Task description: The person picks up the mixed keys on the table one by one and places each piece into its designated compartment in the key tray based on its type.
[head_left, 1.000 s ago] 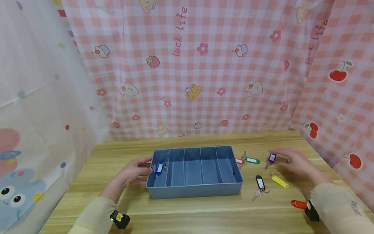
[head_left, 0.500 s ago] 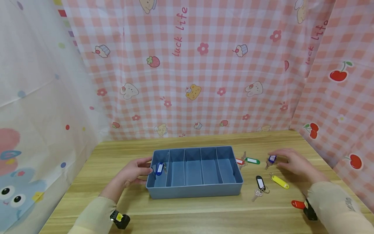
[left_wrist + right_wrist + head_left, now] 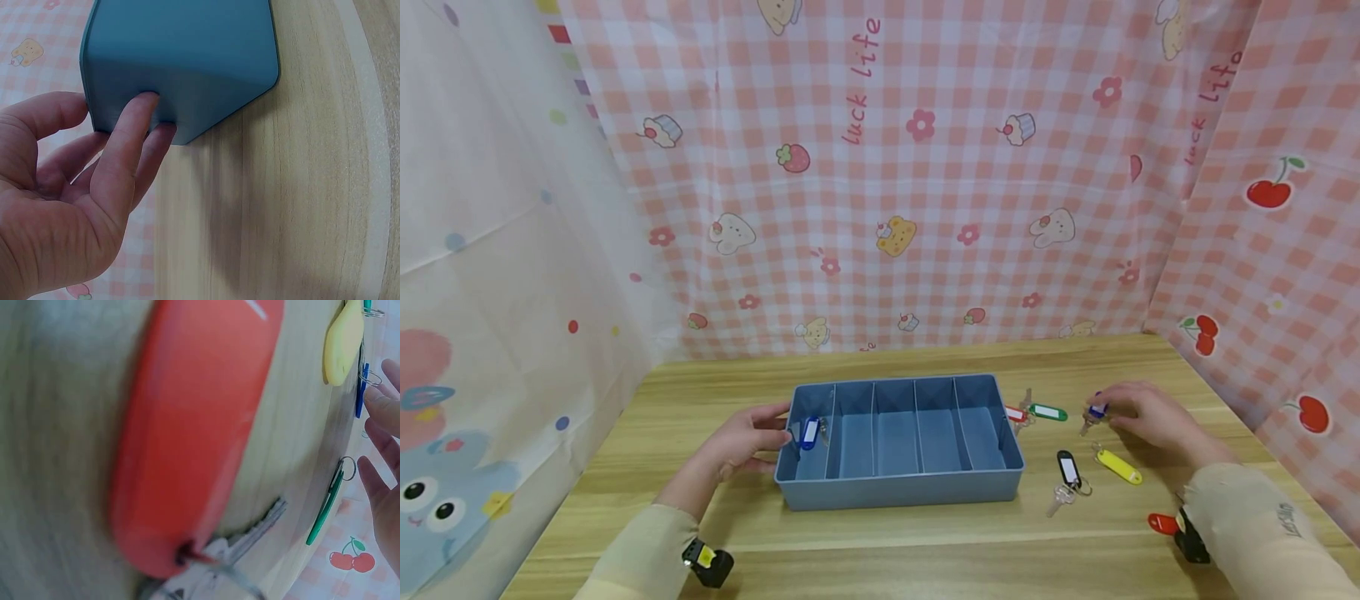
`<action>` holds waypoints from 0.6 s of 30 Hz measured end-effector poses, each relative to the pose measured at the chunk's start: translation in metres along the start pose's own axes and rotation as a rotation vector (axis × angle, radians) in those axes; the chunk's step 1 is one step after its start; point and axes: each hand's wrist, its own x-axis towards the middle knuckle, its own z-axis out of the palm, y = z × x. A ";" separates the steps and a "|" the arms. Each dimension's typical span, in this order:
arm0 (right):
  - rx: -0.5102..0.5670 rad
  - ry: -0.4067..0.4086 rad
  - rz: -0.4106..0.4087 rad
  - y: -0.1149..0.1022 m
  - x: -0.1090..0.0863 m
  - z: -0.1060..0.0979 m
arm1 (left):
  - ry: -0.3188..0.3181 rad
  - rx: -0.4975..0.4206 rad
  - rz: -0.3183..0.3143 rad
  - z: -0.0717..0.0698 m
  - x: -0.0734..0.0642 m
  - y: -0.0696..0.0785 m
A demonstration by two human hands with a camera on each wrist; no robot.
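Observation:
My left hand (image 3: 748, 440) grips the left end wall of a blue-grey divided tray (image 3: 898, 490), a fingertip over its rim. In the left wrist view, fingertips of the hand (image 3: 94, 181) touch the tray's outer wall (image 3: 175, 75). Inside the leftmost compartment lies a blue key tag (image 3: 809, 433) with its ring. On the right, my right hand (image 3: 1153, 417) pinches a second blue key tag (image 3: 1098, 412), partly covered by the fingers, its key pointing toward the front. The right wrist view catches this tag (image 3: 362, 390) edge-on, beside the fingertips.
Near the tray's right end lie a red key tag (image 3: 1016, 413) and a green one (image 3: 1048, 412). Closer to the front are a black-framed tag (image 3: 1068, 469) and a yellow one (image 3: 1117, 464). Another red tag (image 3: 1163, 523) lies beside the right wrist camera (image 3: 1191, 537).
My right hand has moved slightly left and closed its fingers over the blue key tag, covering more of it. The left hand and tray have not moved.

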 end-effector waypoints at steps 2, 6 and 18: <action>-0.002 0.006 -0.017 0.001 0.001 0.001 | -0.002 0.004 0.001 0.000 0.000 0.000; 0.005 0.003 -0.005 -0.001 0.002 0.002 | -0.002 0.005 0.004 0.000 -0.001 0.000; 0.004 0.003 0.002 -0.005 0.005 0.004 | 0.000 -0.004 -0.002 -0.001 0.001 -0.001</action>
